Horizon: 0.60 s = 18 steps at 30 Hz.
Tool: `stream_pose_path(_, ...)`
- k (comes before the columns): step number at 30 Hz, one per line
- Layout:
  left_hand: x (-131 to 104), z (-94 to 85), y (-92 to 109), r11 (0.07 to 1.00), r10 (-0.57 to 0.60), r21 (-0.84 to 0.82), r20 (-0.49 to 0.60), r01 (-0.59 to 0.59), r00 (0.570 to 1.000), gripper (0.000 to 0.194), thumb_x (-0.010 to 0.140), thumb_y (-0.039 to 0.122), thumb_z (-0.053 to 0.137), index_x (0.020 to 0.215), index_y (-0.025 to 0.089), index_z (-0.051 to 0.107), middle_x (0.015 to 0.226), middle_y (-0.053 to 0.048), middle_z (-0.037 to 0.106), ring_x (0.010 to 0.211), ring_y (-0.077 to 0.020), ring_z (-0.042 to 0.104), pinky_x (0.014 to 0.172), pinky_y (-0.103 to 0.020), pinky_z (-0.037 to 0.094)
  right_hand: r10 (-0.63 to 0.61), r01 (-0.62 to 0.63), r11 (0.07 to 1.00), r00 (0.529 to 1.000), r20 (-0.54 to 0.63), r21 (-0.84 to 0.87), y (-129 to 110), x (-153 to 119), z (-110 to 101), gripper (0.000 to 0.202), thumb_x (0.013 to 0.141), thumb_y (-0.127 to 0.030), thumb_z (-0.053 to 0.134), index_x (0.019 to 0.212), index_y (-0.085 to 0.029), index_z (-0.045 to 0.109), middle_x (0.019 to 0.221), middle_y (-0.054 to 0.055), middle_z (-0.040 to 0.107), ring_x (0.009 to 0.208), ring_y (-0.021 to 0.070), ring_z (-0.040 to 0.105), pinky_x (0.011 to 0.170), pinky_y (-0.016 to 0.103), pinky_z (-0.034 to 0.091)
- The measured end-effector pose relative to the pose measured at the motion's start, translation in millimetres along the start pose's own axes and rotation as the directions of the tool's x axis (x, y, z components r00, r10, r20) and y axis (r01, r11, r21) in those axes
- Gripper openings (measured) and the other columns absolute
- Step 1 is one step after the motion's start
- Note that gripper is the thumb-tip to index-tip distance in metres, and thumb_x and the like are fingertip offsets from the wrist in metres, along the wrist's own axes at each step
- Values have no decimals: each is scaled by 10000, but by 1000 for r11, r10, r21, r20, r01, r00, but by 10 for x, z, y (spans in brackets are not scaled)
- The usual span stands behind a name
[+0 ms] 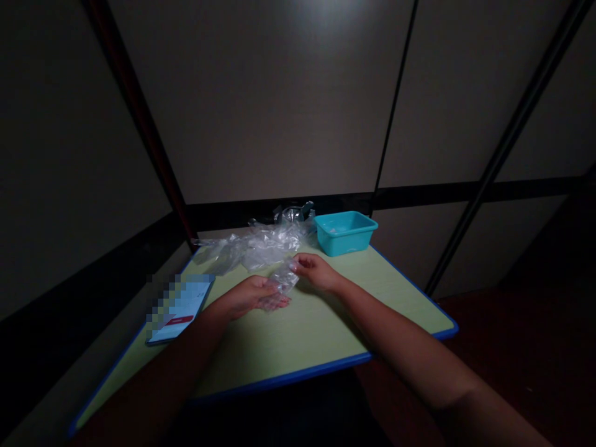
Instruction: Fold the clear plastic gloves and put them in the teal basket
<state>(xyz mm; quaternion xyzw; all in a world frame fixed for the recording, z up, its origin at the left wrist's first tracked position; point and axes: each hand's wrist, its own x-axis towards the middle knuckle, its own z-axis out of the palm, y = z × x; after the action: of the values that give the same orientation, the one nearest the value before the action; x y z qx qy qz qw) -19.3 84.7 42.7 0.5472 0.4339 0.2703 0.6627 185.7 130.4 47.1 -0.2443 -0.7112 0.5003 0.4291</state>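
Note:
Between my two hands, just above the table, is a crumpled clear plastic bag (285, 277). My left hand (255, 294) is closed on its lower left part, with the thumb on top and the fingers beneath. At the upper right edge of the bag, my right hand (313, 269) pinches it between thumb and fingers. Behind my hands lies a heap of similar clear plastic bags (261, 245), spread across the back of the table. What the bag holds, if anything, I cannot make out.
A turquoise plastic basket (345, 241) stands at the back right, with something pale inside. On the left lies a tablet (186, 304) with a lit screen, partly blurred out. The pale green table (298, 347) has a blue edge and stands against panelled cabinet doors (279, 112).

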Motion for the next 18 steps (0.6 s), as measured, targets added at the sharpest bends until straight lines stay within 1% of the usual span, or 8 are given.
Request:
stream_pose_path(3, 2, -34, -3, 1000, 23, 1, -40, -23, 999, 403, 663, 419, 712, 896, 95, 653, 920, -156, 710, 829, -223, 675, 770, -318, 476, -23, 23, 998, 1000, -1, -60, 18, 3, -38, 273, 693, -394, 656, 700, -144, 546, 666, -24, 517, 643, 107, 448, 668, 255, 354)
stream_pose_path(6, 9, -58, 6, 997, 79, 21, -105, -77, 991, 387, 644, 408, 725, 874, 105, 652, 889, -134, 715, 827, -227, 673, 799, -344, 477, -70, 63, 987, 997, -43, -148, 37, 12, -74, 130, 695, -269, 643, 712, -150, 595, 737, 2, 568, 742, 137, 504, 768, 293, 376)
stream_pose_path(9, 15, -74, 39, 963, 223, 196, -194, -185, 955, 342, 689, 411, 671, 859, 114, 663, 876, -107, 714, 832, -231, 661, 821, -369, 471, -142, 115, 961, 986, -92, -251, 23, 22, -101, 24, 679, -177, 633, 694, -165, 647, 830, 35, 607, 874, 168, 534, 877, 329, 358)
stream_pose_path(10, 16, -79, 52, 926, 301, 302, -231, -226, 925, 315, 712, 400, 641, 860, 123, 672, 894, -98, 713, 859, -233, 652, 842, -372, 462, -152, 118, 954, 983, -105, -277, 15, 23, -108, 39, 672, -154, 627, 687, -170, 659, 855, 43, 616, 913, 176, 536, 901, 336, 349)
stream_pose_path(12, 18, -88, 68, 799, 472, 532, -268, -280, 840, 269, 752, 350, 582, 890, 146, 691, 971, -82, 703, 943, -237, 623, 903, -370, 431, -146, 100, 948, 980, -133, -304, 4, 24, -117, 93, 661, -116, 604, 674, -177, 673, 889, 51, 629, 963, 187, 538, 926, 343, 339)
stream_pose_path(14, 22, -101, 67, 649, 595, 702, -228, -294, 771, 268, 771, 283, 537, 958, 173, 694, 1066, -68, 677, 1024, -233, 589, 957, -362, 396, -115, 71, 954, 984, -137, -291, 12, 22, -124, 142, 653, -87, 563, 664, -174, 675, 878, 51, 644, 949, 186, 552, 914, 339, 351)
stream_pose_path(15, 24, -107, 61, 582, 628, 758, -187, -296, 756, 282, 765, 250, 531, 988, 182, 690, 1094, -65, 665, 1047, -231, 577, 971, -359, 386, -91, 54, 961, 988, -123, -272, 25, 22, -128, 167, 646, -73, 535, 656, -168, 673, 849, 49, 651, 908, 179, 564, 889, 332, 368)
stream_pose_path(18, 28, -114, 37, 428, 645, 849, -46, -311, 763, 324, 737, 192, 551, 1036, 191, 677, 1123, -70, 643, 1082, -223, 548, 981, -353, 374, 16, -27, 980, 998, -57, -199, 83, 22, -140, 223, 598, -41, 455, 617, -139, 654, 702, 32, 650, 713, 142, 568, 756, 287, 412)
